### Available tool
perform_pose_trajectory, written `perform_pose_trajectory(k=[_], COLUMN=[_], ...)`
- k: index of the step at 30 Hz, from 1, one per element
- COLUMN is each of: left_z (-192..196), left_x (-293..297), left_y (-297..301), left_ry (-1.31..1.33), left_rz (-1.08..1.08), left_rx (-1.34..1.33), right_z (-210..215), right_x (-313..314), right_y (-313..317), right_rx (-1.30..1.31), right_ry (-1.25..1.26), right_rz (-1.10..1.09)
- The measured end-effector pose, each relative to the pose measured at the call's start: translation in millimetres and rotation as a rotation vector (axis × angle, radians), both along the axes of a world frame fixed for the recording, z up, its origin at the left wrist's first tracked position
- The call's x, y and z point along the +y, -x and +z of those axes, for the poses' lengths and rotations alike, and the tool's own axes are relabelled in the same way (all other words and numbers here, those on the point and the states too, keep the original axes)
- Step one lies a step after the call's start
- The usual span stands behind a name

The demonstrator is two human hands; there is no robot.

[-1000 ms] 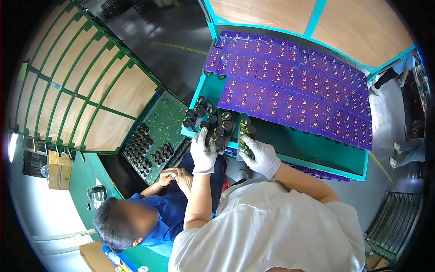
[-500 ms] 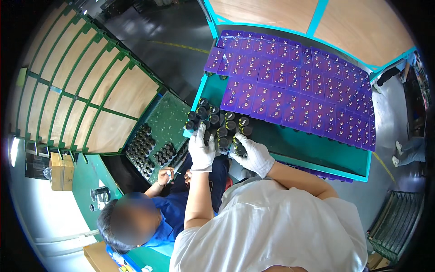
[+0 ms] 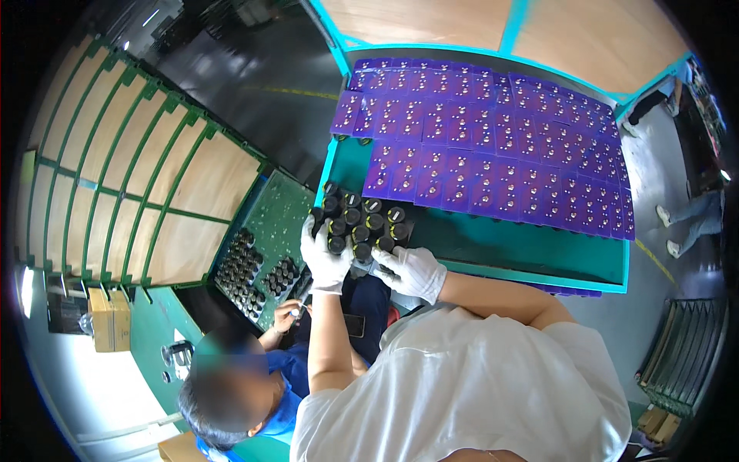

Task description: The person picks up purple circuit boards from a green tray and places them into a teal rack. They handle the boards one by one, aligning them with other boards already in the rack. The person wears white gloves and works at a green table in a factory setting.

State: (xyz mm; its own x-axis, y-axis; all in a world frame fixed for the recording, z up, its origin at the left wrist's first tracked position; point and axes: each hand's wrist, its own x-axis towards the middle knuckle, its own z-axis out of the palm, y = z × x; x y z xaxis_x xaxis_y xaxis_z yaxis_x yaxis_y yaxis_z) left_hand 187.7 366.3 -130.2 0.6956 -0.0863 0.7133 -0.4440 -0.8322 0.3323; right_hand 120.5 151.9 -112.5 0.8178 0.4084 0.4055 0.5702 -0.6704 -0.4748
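Contact of my left hand point(image 3: 326, 260) and right hand point(image 3: 413, 273) with the black jars point(image 3: 360, 234) is partly hidden; lid markings are too small to read. Purple sheets point(image 3: 485, 146) conceal what lies beneath. The co-worker's face point(image 3: 235, 381) is blurred; a bystander's legs point(image 3: 697, 223) meet the dark rim.

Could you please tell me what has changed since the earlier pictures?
The right hand moved left, and the rightmost black cylinders now sit close against the others, their gap closed. The left hand shifted left to the group's left side. The purple sheets stayed put.
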Motion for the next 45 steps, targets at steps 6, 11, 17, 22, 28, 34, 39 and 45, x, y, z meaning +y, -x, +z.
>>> perform_pose_trajectory(k=[6,11,17,22,28,34,39,45], left_z=[7,12,30,61,69,68,78,70], left_x=[-1,14,3,-32,-72,-143,-181,-159], left_y=[-4,12,13,10,-47,-93,-94,-132], left_ry=[-0.035,-0.051,0.237,0.163,0.154,-0.253,-0.367,-0.153], left_rz=[-0.003,-0.032,-0.152,0.017,-0.183,0.060,0.198,0.076], left_rx=[0.020,0.197,0.219,0.071,0.470,0.746,0.775,0.793], right_z=[-8,0,-24,-12,-1,9,5,-2], right_x=[-3,5,-14,-38,-71,-122,-154,-187], right_y=[-9,-13,-8,13,38,76,102,103], right_rx=[-0.070,0.006,0.131,0.155,0.149,0.081,0.012,0.087], right_ry=[-0.101,-0.097,0.010,-0.103,-0.204,-0.180,-0.209,-0.229], right_rz=[0.029,0.089,0.180,0.197,0.125,0.022,-0.086,-0.121])
